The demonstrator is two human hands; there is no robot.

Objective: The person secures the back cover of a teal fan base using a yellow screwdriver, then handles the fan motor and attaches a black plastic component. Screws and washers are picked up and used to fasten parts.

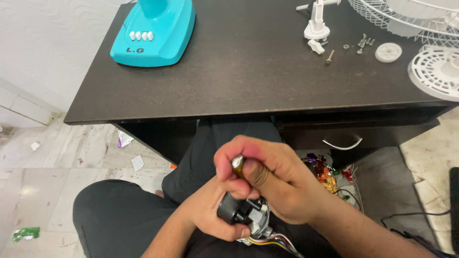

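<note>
one dark desk [248, 71] over littered marble floor [57, 162]

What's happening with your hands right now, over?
Left hand cradles black motor part over lap. Right hand grips metal-tipped tool, pointed down into it. Coloured wires trail below. Nothing blocking.

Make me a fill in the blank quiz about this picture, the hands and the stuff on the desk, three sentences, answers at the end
1. The fan base on the dark desk is coloured ____.
2. The left hand holds a black motor part trailing coloured ____.
3. The right hand grips a tool above the motor part, while loose screws lie on the desk beside a white fan ____.

Missing words: turquoise; wires; grille
</note>
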